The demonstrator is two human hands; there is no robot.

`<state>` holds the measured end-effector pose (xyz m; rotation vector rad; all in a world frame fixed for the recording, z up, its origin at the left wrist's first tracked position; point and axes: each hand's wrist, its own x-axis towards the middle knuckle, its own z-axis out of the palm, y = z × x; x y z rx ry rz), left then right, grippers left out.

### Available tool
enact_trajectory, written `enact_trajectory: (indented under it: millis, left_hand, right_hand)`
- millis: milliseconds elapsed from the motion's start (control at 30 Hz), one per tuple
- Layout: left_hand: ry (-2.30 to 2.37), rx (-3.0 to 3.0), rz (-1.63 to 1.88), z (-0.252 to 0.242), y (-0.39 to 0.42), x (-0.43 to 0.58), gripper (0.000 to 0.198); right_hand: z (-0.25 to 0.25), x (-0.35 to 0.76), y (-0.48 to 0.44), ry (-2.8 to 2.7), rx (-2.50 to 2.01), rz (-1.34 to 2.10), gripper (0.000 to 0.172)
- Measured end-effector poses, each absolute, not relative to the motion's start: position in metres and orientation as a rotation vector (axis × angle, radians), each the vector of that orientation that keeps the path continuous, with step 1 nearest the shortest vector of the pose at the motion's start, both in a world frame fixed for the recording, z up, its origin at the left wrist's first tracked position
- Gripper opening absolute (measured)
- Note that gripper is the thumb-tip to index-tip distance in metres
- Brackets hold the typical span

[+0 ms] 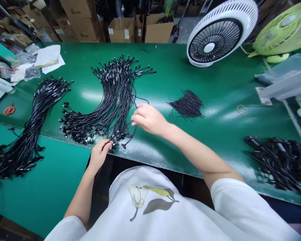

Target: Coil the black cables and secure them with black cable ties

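Many short black cables (110,93) with plugs at both ends lie fanned out on the green table in front of me. At the near end of this pile, my left hand (101,152) pinches a cable by its plug end at the table's front edge. My right hand (147,118) is closed around a black cable to the right of the pile, and part of that cable runs out above and below the fingers. Right of this hand lies a heap of thin black ties (187,104).
Another cable bundle (37,117) lies at the left, and thicker coiled black cables (283,164) at the right. A white fan (209,47) and a green fan (283,28) stand at the back right. Papers (48,57) and plastic bags sit back left. Cardboard boxes (121,30) stand behind the table.
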<state>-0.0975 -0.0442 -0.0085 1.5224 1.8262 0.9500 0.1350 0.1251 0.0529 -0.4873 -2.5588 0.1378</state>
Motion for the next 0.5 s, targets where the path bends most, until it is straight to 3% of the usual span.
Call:
enact_trajectory:
  millis: [200,400,500]
  left_hand:
    - [1.572,1.645,1.093,0.029,-0.027,-0.104,0.024]
    - [1.218,0.837,1.309,0.039,-0.017,-0.108,0.031]
    - [1.188,0.711,1.335,0.031,-0.021,-0.11,0.029]
  right_hand:
    - [0.063,0.18,0.178,-2.52,-0.853,0.198,0.043]
    - [0.004,0.195,0.23,-2.535,-1.051,0.272,0.028]
    - [0.016,0.187,0.213,-2.344,-1.196,0.262,0.032]
